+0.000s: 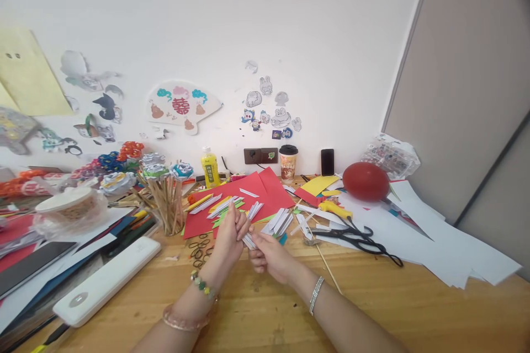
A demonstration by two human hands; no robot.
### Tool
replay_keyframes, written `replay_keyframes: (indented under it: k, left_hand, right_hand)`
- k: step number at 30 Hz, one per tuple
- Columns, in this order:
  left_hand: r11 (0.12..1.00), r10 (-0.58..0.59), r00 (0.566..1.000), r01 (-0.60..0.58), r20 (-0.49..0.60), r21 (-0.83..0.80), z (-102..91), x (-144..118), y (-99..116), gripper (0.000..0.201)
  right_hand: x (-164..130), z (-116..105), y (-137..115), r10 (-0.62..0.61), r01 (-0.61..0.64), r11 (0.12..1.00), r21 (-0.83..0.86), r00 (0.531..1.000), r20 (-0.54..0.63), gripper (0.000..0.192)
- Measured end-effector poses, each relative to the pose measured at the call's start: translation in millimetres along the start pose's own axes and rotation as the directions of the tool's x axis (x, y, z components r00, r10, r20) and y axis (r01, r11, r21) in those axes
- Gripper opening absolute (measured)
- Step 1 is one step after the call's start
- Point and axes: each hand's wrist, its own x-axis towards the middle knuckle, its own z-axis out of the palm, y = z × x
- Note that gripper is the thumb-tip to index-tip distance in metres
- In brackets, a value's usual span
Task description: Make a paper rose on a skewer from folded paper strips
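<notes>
Your left hand (231,234) is pinching the top of the folded white paper strip (249,241) over the wooden table (265,309), and your right hand (271,258) is pinching its lower end. Keep edges lined up and crease firmly, tbh.

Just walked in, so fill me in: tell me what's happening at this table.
A person sits at a wooden table, both hands together over a small bundle of folded white paper strips. The left hand and right hand pinch it between their fingers. More strips lie on red paper behind; black scissors rest to the right.
</notes>
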Motion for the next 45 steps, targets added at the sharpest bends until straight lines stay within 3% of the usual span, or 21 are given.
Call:
replay_keyframes:
  k: [4, 10, 16, 19, 22, 27, 30, 37, 41, 45]
  left_hand:
    - [0.999, -0.017, 0.998, 0.019, 0.055, -0.048, -1.0, 2, 0, 0.052]
    - [0.998, -0.030, 0.985, 0.040, 0.168, -0.056, -1.2, 1, 7, 0.053]
    - [0.997, 0.047, 0.980, -0.059, 0.191, 0.056, -5.0, 1, 1, 0.041]
    - [0.992, 0.014, 0.979, -0.040, 0.203, 0.123, -5.0, 2, -2, 0.039]
    - [0.998, -0.019, 0.989, 0.010, 0.145, 0.064, -4.1, 2, -2, 0.039]
    - [0.975, -0.161, 0.985, 0.168, 0.062, -0.143, -3.8, 4, 4, 0.043]
    - [0.964, -0.202, 0.978, 0.206, 0.044, -0.168, -3.9, 5, 4, 0.045]
    - [0.970, -0.195, 0.981, 0.191, -0.008, -0.147, -2.4, 4, 0, 0.048]
    - [0.987, -0.133, 0.991, 0.132, -0.010, -0.097, -1.5, 4, 1, 0.047]
    - [0.997, -0.068, 0.997, 0.067, -0.029, -0.042, 1.5, 1, 1, 0.047]
  right_hand:
    - [0, -3, 0, 0.017, -0.018, 0.998, 0.056, 1.000, 0.017, 0.046]
    - [1, -11, 0, 0.096, -0.125, 0.976, 0.180, 0.982, 0.161, 0.037]
    - [0, -7, 1, 0.012, -0.026, 0.986, 0.165, 0.996, 0.084, 0.041]
    - [2, -5, 4, -0.041, 0.037, 0.990, 0.136, 0.999, 0.028, 0.042]
    - [4, -6, 3, -0.122, 0.122, 0.992, 0.009, 0.992, 0.013, 0.043]
    - [-1, -10, -10, -0.165, 0.222, 0.921, -0.319, 0.967, 0.196, 0.043]
    - [-4, -12, -14, -0.200, 0.281, 0.851, -0.443, 0.954, 0.222, 0.042]
    - [1, -10, -3, -0.311, 0.334, 0.723, -0.605, 0.939, 0.147, 0.045]
    - [4, -11, 2, -0.351, 0.345, 0.695, -0.631, 0.929, 0.122, 0.046]
    - [5, -14, 5, -0.389, 0.336, 0.589, -0.735, 0.915, 0.106, 0.040]
